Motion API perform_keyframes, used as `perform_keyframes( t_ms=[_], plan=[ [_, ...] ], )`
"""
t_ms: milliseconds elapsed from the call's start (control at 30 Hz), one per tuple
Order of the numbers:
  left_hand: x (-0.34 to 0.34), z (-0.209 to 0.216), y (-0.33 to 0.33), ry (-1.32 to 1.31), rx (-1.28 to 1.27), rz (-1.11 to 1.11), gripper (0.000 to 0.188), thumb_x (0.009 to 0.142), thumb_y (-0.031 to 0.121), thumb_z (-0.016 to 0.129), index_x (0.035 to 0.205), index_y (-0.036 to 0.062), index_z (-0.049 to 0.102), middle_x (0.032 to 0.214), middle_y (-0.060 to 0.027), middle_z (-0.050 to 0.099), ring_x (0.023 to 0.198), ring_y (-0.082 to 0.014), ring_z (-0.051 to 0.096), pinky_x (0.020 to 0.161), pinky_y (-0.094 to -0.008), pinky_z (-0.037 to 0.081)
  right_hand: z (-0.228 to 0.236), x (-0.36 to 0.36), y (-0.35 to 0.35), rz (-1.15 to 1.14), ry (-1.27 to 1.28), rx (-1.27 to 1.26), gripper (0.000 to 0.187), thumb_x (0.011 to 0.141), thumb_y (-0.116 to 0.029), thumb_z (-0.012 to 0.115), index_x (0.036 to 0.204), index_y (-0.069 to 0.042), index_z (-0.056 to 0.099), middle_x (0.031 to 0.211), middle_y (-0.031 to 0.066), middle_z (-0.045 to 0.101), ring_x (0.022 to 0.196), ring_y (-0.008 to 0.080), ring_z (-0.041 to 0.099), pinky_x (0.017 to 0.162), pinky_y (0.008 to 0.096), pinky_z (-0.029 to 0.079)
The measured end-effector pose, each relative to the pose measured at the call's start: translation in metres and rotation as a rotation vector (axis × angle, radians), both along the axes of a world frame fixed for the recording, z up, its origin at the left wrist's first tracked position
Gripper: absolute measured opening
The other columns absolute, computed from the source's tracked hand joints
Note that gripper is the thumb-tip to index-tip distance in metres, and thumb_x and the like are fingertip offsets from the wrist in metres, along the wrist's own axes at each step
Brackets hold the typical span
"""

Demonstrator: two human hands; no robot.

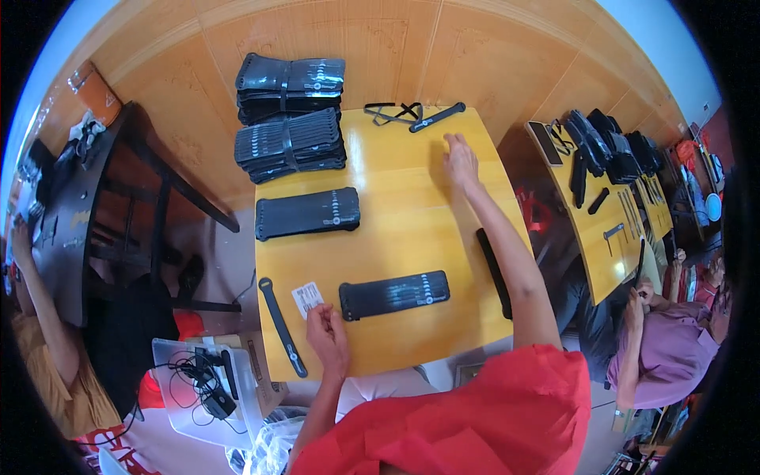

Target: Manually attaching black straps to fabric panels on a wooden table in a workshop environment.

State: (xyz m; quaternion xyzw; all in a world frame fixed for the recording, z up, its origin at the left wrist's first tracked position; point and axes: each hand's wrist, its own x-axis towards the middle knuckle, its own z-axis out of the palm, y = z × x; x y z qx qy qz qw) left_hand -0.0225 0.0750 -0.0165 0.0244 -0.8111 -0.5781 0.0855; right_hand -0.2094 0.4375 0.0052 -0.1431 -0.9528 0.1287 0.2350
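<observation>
Two bare hands work over a yellow wooden desk (396, 249) in the head view. The left hand (328, 339) is low at the near side, its thumb and fingers together on the lower corner of a white label (307, 299) that bears fine print. The right hand (461, 162) reaches to the far side; its fingers are somewhat apart, with nothing seen in them, and they point toward a single black strap (437, 117), which lies slantwise by the far edge without touching them. Thin black bands (391, 113) lie loose just left of that strap.

Just right of the label, a flat stack of black straps (394, 295) with pale markings lies nearly crosswise. Left of the label, one more strap (283, 327) lies lengthwise near the edge. Farther back is a thicker black stack (307, 214), and behind it, at the far left corner, are two banded bundles (290, 145), one beyond the other. A long dark strip (494, 273) lies along the right edge, partly behind the right forearm.

Left of the desk, a clear bin (176, 418) holds black cables (207, 388). On the right, a person in a purple shirt (665, 356) sits at a second yellow desk (606, 273) bearing black bundles.
</observation>
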Motion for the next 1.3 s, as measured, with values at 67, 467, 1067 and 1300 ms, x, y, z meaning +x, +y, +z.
perform_keyframes(
  t_ms=[67, 467, 1067, 1300],
  plan=[
    [0.001, -0.003, -0.001, -0.090, 0.042, 0.019, 0.007, 0.085, 0.004, 0.052, 0.091, 0.0005, 0.053, 0.078, -0.0044, 0.050, 0.062, -0.0092, 0.045, 0.053, -0.0224, 0.037, -0.010, -0.045, 0.018, -0.028, -0.113, 0.012, 0.051, 0.069, 0.003, 0.054, 0.118, -0.007, 0.047, 0.116, 0.0151, 0.049, 0.099, 0.0365, 0.054, 0.080, 0.0448, 0.046],
    [-0.002, -0.011, -0.007, -0.120, 0.033, 0.040, 0.010, 0.085, 0.006, 0.054, 0.093, -0.0007, 0.054, 0.074, -0.0060, 0.053, 0.058, -0.0103, 0.047, 0.051, -0.0243, 0.039, -0.039, -0.087, 0.046, -0.009, -0.159, -0.078, 0.041, 0.081, -0.019, 0.049, 0.122, -0.017, 0.048, 0.109, 0.0168, 0.051, 0.096, 0.0352, 0.053, 0.082, 0.0438, 0.047],
    [-0.001, 0.002, 0.000, -0.046, -0.051, 0.013, 0.011, 0.085, 0.008, 0.056, 0.090, -0.0014, 0.055, 0.072, -0.0080, 0.055, 0.056, -0.0121, 0.050, 0.050, -0.0254, 0.041, -0.035, -0.089, 0.049, -0.482, 0.303, -0.830, 0.034, 0.078, -0.017, 0.064, 0.104, -0.001, 0.048, 0.091, 0.0183, 0.061, 0.086, 0.0299, 0.061, 0.078, 0.0422, 0.049],
    [0.000, 0.005, 0.001, -0.028, -0.071, -0.002, 0.008, 0.086, 0.008, 0.053, 0.088, 0.0000, 0.054, 0.068, -0.0052, 0.052, 0.059, -0.0103, 0.048, 0.054, -0.0256, 0.039, 0.005, -0.066, 0.067, 0.028, 0.959, -1.754, 0.023, 0.087, -0.010, 0.056, 0.107, -0.006, 0.046, 0.088, 0.0095, 0.053, 0.078, 0.0245, 0.059, 0.068, 0.0430, 0.053]
  ],
)
